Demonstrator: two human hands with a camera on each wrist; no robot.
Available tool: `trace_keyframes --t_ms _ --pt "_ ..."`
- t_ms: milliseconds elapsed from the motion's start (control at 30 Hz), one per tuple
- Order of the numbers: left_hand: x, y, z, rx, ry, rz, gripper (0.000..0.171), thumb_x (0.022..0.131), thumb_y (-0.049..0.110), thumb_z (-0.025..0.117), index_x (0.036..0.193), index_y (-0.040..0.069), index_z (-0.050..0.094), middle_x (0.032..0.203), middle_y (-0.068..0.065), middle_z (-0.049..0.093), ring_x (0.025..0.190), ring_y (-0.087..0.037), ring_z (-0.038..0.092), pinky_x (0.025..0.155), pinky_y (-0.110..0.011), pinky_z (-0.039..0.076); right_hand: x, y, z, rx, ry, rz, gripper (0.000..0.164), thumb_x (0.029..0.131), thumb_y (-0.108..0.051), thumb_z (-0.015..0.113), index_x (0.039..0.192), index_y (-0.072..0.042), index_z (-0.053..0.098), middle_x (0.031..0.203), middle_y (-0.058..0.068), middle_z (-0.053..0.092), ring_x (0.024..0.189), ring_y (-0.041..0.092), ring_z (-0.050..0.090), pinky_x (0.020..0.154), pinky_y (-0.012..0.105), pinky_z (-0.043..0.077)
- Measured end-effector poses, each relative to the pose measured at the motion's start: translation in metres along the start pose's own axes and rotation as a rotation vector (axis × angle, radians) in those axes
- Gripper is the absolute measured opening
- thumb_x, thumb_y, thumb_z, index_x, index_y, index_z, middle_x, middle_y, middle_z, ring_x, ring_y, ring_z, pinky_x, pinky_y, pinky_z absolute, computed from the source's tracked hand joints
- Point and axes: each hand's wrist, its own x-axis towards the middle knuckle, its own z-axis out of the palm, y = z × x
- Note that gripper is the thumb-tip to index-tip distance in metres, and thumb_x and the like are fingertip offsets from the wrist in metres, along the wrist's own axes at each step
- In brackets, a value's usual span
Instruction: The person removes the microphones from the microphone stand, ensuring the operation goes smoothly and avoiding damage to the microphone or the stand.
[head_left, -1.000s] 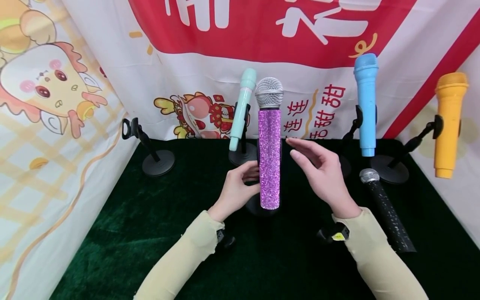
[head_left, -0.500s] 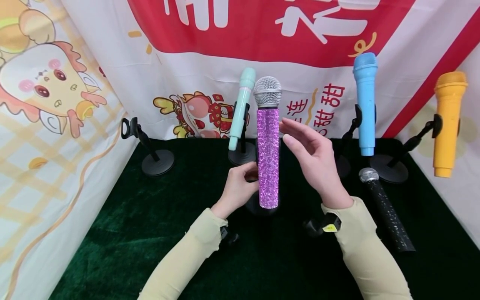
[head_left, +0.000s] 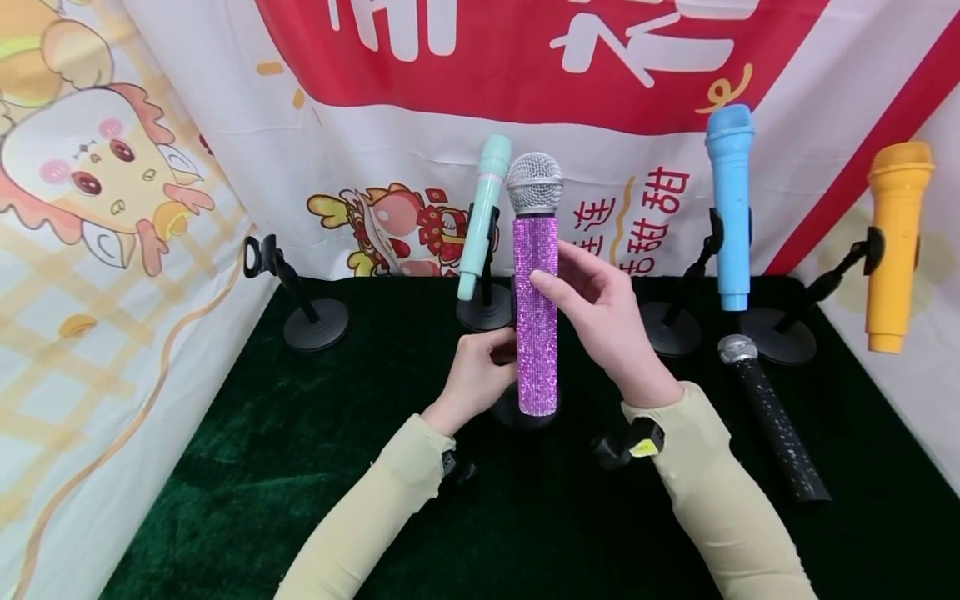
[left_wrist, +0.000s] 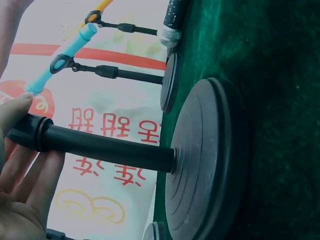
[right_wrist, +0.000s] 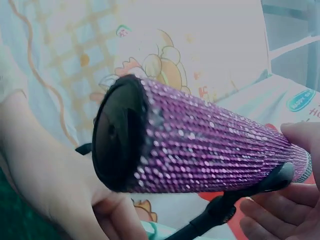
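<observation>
A purple rhinestone-covered microphone (head_left: pixel 536 333) with a silver mesh head stands nearly upright in the middle of the head view. It sits in the black clip (right_wrist: pixel 274 180) of a desk stand. My right hand (head_left: pixel 611 325) holds the microphone's upper handle, thumb on the front and fingers behind. Lower down, my left hand (head_left: pixel 472 379) grips the stand; in the left wrist view its thumb and fingers are round the top of the black pole (left_wrist: pixel 110 150). The round stand base (left_wrist: pixel 195 165) rests on the green cloth.
Behind stands a mint microphone (head_left: pixel 483 225) on its stand. To the right are a blue microphone (head_left: pixel 731 217) and an orange microphone (head_left: pixel 894 250) on stands. A black speckled microphone (head_left: pixel 780 429) lies on the cloth. A stand with a bare clip (head_left: pixel 317 323) is at left.
My right hand has moved left to the purple microphone, and its thumb has come onto the front of the handle. The left hand stays at the stand.
</observation>
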Motion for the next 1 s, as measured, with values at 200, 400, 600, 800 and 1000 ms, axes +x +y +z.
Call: trace_keyframes --t_ms 200,400,600,800,1000 --pt "0.0001 -0.0016 0.0002 0.038 -0.002 0.046 0.021 0.084 -0.005 0.078 0.103 0.005 0.076 0.097 -0.003 0.075 0.086 -0.009 0.072 0.077 -0.026 0.060 0.0005 0.0024 0.0036 0.058 0.011 0.024 0.047 0.100 -0.019 0.068 0.143 -0.005 0.057 0.127 0.014 0.065 0.109 0.027 0.063 0.088 0.032 0.057" --pt "-0.0016 -0.0027 0.0012 0.082 0.024 0.102 0.019 0.084 -0.004 0.078 0.100 0.006 0.076 0.095 -0.001 0.075 0.085 -0.007 0.071 0.076 -0.024 0.060 0.0008 0.0022 0.0065 0.106 0.022 0.028 0.045 0.101 -0.016 0.066 0.143 -0.003 0.056 0.127 0.014 0.064 0.109 0.027 0.062 0.089 0.032 0.056" --pt "-0.0021 -0.0049 0.0038 0.090 0.045 0.133 0.022 0.084 -0.004 0.078 0.103 0.007 0.077 0.097 -0.002 0.076 0.084 -0.007 0.071 0.076 -0.024 0.059 0.0012 0.0011 0.0079 0.111 0.032 0.024 0.042 0.102 -0.013 0.064 0.142 -0.002 0.056 0.127 0.013 0.064 0.107 0.027 0.061 0.087 0.032 0.057" --pt "-0.0023 -0.0047 0.0050 0.108 0.049 0.145 0.026 0.084 -0.004 0.078 0.108 0.007 0.077 0.101 -0.002 0.076 0.087 -0.007 0.071 0.078 -0.024 0.059 0.0027 -0.0013 0.0071 0.109 0.030 0.028 0.043 0.102 -0.016 0.065 0.142 -0.002 0.057 0.127 0.015 0.063 0.107 0.028 0.060 0.087 0.031 0.056" --pt "-0.0022 -0.0065 0.0048 0.136 0.062 0.180 0.028 0.082 -0.004 0.079 0.109 0.006 0.077 0.102 -0.003 0.076 0.088 -0.008 0.071 0.079 -0.023 0.058 0.0055 -0.0009 0.0073 0.118 0.033 0.028 0.044 0.101 -0.018 0.066 0.141 -0.002 0.057 0.128 0.017 0.062 0.108 0.028 0.060 0.087 0.030 0.056"
